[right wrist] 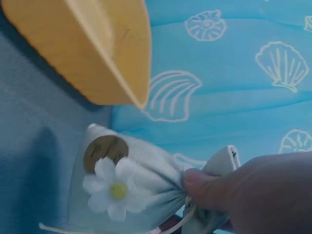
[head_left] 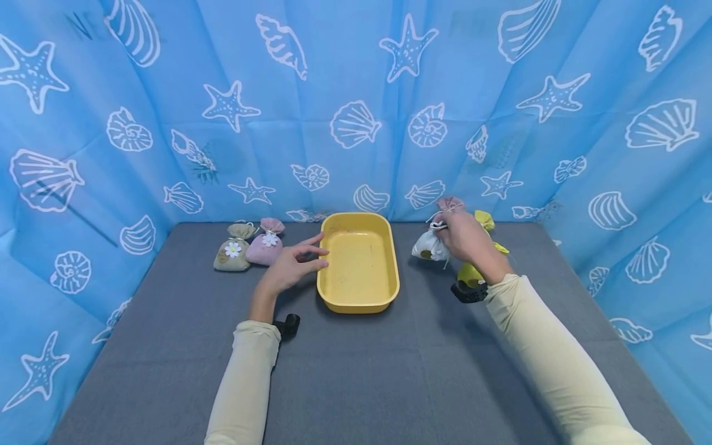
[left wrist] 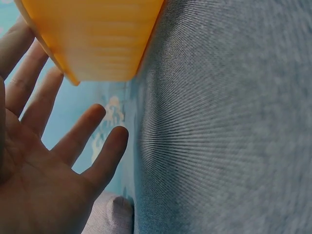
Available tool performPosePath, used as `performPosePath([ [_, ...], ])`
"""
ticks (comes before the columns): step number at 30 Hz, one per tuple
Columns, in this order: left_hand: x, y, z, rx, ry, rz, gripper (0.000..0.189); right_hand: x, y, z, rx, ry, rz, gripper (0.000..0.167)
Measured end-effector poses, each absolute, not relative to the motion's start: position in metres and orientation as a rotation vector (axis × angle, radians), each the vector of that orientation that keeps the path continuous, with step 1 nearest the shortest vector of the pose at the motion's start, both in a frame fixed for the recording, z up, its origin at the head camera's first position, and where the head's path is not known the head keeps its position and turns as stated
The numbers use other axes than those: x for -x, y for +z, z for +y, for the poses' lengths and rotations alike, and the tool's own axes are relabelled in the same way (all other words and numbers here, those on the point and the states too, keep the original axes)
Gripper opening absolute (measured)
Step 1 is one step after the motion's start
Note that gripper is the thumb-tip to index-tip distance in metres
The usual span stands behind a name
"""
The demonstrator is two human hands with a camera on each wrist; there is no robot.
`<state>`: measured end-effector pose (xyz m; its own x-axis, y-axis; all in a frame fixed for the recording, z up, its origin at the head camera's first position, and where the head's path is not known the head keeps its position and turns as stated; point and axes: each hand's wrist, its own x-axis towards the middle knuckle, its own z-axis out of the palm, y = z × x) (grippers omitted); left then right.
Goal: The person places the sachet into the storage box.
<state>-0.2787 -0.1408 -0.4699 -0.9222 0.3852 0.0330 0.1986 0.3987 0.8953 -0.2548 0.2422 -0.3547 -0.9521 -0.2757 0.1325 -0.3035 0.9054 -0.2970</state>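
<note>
A dark grey, cloth-textured surface (head_left: pixel 356 371) stretches in front of and beneath the yellow tray (head_left: pixel 358 266). At the tray's left rim, the left hand (head_left: pixel 289 269) has its fingers spread; right of the tray, the right hand (head_left: pixel 467 238) pinches the neck of a white drawstring pouch (head_left: pixel 427 245). The pouch bears a round brown label (right wrist: pixel 107 152), its dark script too blurred to read. Farther right of the tray is a yellow-green pouch (head_left: pixel 469 272); left of it sit beige (head_left: pixel 230 263) and pink (head_left: pixel 259 251) flowered pouches. Beyond the tray hangs a blue curtain (head_left: pixel 311 93) printed with white shells and starfish.
</note>
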Motion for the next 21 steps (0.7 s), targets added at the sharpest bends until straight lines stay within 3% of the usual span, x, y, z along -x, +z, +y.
performPosePath([
  [7, 0.278, -0.471, -0.142, -0.517, 1.528, 2.483, 0.036, 0.256, -0.342, 0.237, -0.498, 0.582, -2.900, 0.015],
  [13, 0.279, -0.471, -0.141, -0.522, 1.503, 2.515, 0.037, 0.257, -0.327, 0.226, -0.468, 0.654, -2.903, 0.027],
  [21, 0.278, -0.470, -0.140, -0.462, 1.482, 2.527, 0.037, 0.266, -0.309, 0.204, -0.483, 0.706, -2.825, 0.030],
])
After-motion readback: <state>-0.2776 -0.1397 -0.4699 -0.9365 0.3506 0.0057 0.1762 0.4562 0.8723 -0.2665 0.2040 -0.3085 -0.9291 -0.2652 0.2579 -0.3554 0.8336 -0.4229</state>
